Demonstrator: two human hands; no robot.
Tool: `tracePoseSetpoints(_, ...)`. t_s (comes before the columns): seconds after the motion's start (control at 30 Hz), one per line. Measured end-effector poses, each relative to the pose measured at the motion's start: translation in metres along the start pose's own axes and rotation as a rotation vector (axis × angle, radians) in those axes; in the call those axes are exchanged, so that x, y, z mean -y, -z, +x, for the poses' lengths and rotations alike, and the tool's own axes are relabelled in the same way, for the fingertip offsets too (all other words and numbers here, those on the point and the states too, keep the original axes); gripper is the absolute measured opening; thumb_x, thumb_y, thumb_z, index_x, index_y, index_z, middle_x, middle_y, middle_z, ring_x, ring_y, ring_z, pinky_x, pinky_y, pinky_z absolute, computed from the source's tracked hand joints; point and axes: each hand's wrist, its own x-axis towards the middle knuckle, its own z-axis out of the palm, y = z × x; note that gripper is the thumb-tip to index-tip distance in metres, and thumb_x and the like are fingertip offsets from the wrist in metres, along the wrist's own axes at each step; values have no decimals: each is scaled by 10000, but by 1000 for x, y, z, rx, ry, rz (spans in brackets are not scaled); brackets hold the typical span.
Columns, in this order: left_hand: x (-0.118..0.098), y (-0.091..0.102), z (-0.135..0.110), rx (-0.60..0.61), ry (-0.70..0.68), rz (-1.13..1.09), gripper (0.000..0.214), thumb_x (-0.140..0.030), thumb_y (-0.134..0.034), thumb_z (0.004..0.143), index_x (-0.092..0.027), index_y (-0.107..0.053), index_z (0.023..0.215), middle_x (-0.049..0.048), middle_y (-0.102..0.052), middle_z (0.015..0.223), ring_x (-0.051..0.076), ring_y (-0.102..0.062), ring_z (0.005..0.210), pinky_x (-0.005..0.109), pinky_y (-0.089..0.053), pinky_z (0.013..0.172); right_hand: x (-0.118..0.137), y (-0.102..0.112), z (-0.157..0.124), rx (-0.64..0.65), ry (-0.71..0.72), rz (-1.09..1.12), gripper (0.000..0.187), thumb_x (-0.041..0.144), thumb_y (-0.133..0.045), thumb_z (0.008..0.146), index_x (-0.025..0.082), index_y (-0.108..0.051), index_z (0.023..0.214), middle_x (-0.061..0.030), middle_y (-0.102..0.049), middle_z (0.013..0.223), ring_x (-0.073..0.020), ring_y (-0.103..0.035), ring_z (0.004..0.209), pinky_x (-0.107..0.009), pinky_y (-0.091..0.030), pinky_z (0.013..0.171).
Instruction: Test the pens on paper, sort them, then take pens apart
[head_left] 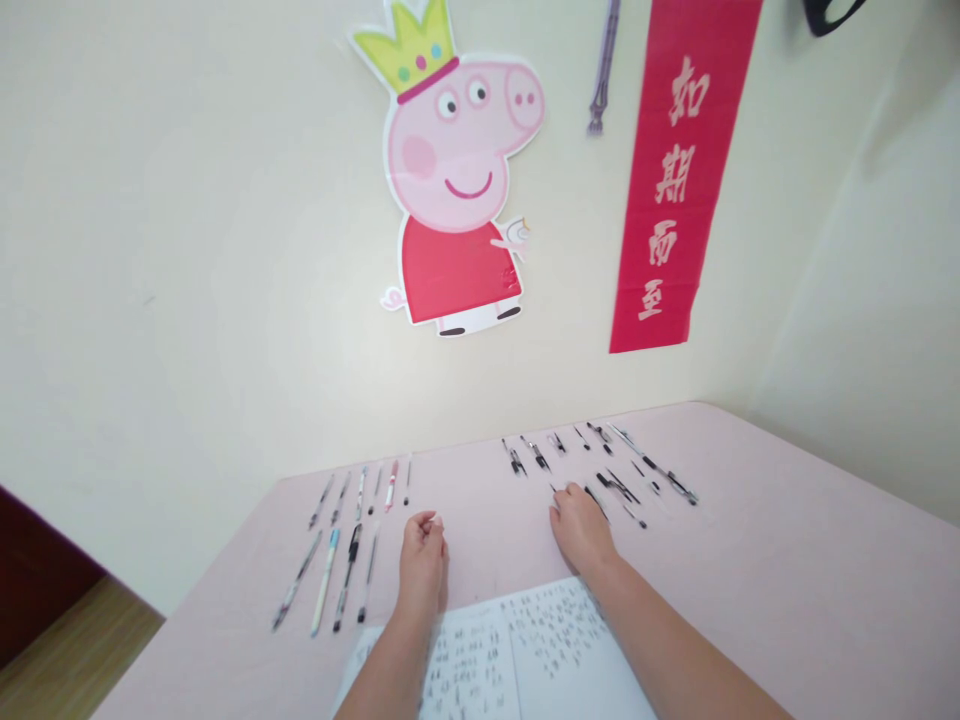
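My left hand (424, 548) rests on the table with its fingers curled in, and I see nothing in it. Just right of it, my right hand (583, 525) is closed, palm down, among the dark pen parts. A thin dark tip (553, 489) sticks out by its fingertips; what the fingers grip is mostly hidden. To the left of my left hand lie two rows of pens, among them a black-capped pen (348, 578), a pale pen with a blue end (325, 582) and a pink pen (391, 486). An open notebook (574, 665) with handwriting lies under my forearms.
Pen caps and refills lie in small groups at the back right, including a black cap (540, 460) and a long silver-and-black pen (671, 480). The pink tabletop (810, 580) meets a wall bearing a cartoon pig cutout (461, 265) and a red banner (679, 180).
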Motion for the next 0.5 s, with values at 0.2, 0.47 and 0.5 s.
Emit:
tracePoseSetpoints(0.2, -3, -2, -3, -11, 17, -18, 354, -411, -635, 646, -209, -487, 895, -70, -437, 660, 51, -406, 501, 187, -343, 469, -1, 0, -1, -10, 20, -12, 187, 186, -467, 837, 126, -640, 876, -101, -587, 926, -189, -550, 868, -268, -365, 780)
tracePoseSetpoints(0.47, -8, -3, -5, 13, 11, 4, 345, -403, -622, 651, -201, -479, 891, -68, -422, 663, 47, -386, 482, 190, -323, 456, 2, 8, -4, 2, 27, -35, 207, 222, -445, 862, 141, -635, 875, -114, -586, 937, -208, -537, 900, -294, -365, 772)
tracePoseSetpoints(0.5, -9, -4, -6, 15, 8, 11, 348, -406, -623, 648, -200, -478, 888, -68, -421, 659, 47, -385, 480, 190, -317, 453, 3, 9, -5, 4, 24, -37, 213, 228, -442, 865, 141, -636, 875, -115, -586, 939, -209, -536, 903, -295, -365, 771)
